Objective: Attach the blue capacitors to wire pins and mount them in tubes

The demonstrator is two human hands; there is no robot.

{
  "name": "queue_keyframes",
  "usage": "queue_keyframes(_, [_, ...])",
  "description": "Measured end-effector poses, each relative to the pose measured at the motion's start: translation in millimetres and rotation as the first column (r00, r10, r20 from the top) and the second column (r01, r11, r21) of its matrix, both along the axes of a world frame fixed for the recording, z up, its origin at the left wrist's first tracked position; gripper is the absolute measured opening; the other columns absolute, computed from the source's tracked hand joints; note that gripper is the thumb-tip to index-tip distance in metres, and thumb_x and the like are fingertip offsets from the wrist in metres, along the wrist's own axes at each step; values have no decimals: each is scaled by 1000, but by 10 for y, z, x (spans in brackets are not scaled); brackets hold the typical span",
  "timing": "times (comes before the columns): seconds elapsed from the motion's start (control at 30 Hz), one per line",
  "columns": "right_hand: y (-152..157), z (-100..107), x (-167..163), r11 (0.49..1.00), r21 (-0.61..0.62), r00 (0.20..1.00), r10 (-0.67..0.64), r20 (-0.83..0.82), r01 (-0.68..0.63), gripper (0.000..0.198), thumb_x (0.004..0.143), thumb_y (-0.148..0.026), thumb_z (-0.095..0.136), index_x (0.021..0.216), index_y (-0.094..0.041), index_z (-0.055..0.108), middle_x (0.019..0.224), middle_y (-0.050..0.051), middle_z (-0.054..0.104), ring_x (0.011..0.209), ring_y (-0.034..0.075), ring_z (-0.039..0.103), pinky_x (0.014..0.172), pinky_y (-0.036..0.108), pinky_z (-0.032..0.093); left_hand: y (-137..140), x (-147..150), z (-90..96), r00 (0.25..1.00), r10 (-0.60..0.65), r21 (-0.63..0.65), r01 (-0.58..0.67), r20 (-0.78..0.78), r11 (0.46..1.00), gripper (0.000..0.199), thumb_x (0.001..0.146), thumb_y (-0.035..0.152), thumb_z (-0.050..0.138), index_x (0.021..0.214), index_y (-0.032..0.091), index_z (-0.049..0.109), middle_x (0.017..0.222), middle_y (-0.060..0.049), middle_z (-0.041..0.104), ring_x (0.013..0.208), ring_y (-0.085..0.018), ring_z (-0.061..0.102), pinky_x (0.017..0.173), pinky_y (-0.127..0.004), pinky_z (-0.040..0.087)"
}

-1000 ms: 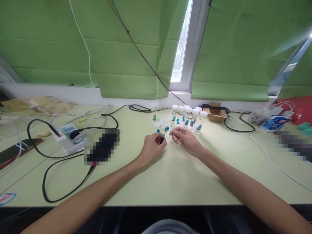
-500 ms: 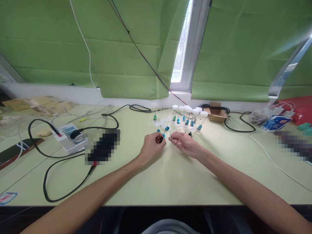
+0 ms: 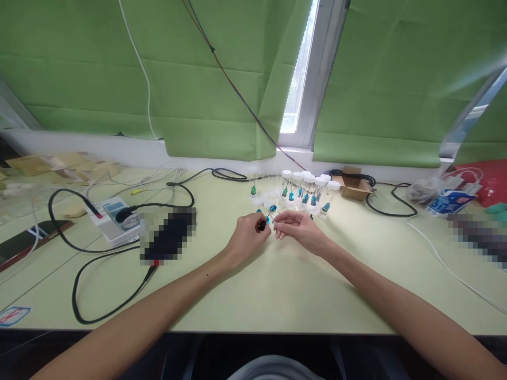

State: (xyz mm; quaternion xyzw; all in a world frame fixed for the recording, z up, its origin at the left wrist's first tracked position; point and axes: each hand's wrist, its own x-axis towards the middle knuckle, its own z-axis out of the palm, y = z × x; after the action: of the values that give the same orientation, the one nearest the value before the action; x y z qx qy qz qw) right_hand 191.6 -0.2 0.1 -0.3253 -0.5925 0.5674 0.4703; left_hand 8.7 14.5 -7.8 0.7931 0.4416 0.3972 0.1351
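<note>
My left hand (image 3: 249, 236) is closed around a small black-and-blue piece (image 3: 262, 226), mostly hidden by the fingers. Just to its right, my right hand (image 3: 300, 230) pinches a thin metal rod (image 3: 272, 219), and the fingertips of both hands almost meet. Beyond the hands lies a blue piece with a thin stem (image 3: 273, 208) on the table. Several clear tubes with white lids (image 3: 309, 179) stand behind the right hand, with blue pieces on thin stems inside. A tube with a green piece (image 3: 253, 190) stands farther left.
A power meter plug (image 3: 114, 216) with black cables sits on the left of the table (image 3: 237, 295). An open cardboard box (image 3: 354, 187) is at the back right, near a blue-and-white packet (image 3: 450, 202). A phone-like slab (image 3: 34, 243) lies far left.
My right hand has moved slightly left, its fingers closing in toward the piece in my left hand. The left hand stays nearly in place. The view has shifted a little.
</note>
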Motion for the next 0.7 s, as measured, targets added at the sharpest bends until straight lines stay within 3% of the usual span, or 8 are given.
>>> queue_keyframes(0.13, [-37, 57, -14, 994, 95, 997, -55, 44, 51, 28, 77, -34, 72, 97, -18, 61, 68, 1, 65, 56, 13, 60, 55, 28, 49, 7, 0, -1, 999, 7, 23, -6, -32, 1000, 13, 79, 21, 51, 68, 18, 57, 58, 3, 54, 53, -11, 43, 53, -25, 32])
queue_keyframes(0.27, [-79, 111, -43, 984, 158, 990, -104, 99, 87, 24, 79, -36, 69, 92, -18, 60, 61, -3, 59, 44, 9, 51, 45, 26, 40, 9, -8, -2, 997, 10, 43, -6, -77, 999, 15, 80, 22, 49, 66, 18, 53, 59, 2, 51, 54, -11, 41, 54, -26, 32])
queue_keyframes(0.47, [-100, 117, -72, 975, 198, 980, -134, 146, 103, 23, 80, -39, 68, 86, -18, 60, 57, -4, 52, 42, 8, 46, 39, 24, 31, 2, -13, 11, 994, -10, 47, 16, -111, 999, 15, 81, 21, 47, 67, 18, 53, 61, 1, 50, 55, -12, 40, 55, -26, 32])
queue_keyframes(0.7, [-107, 109, -77, 966, 217, 982, -163, 94, 139, 21, 80, -38, 68, 84, -18, 61, 62, -3, 53, 44, 8, 46, 40, 24, 31, -13, -10, 25, 992, -10, 41, 15, -124, 999, 13, 80, 18, 47, 69, 18, 54, 64, 0, 54, 58, -13, 45, 55, -26, 33])
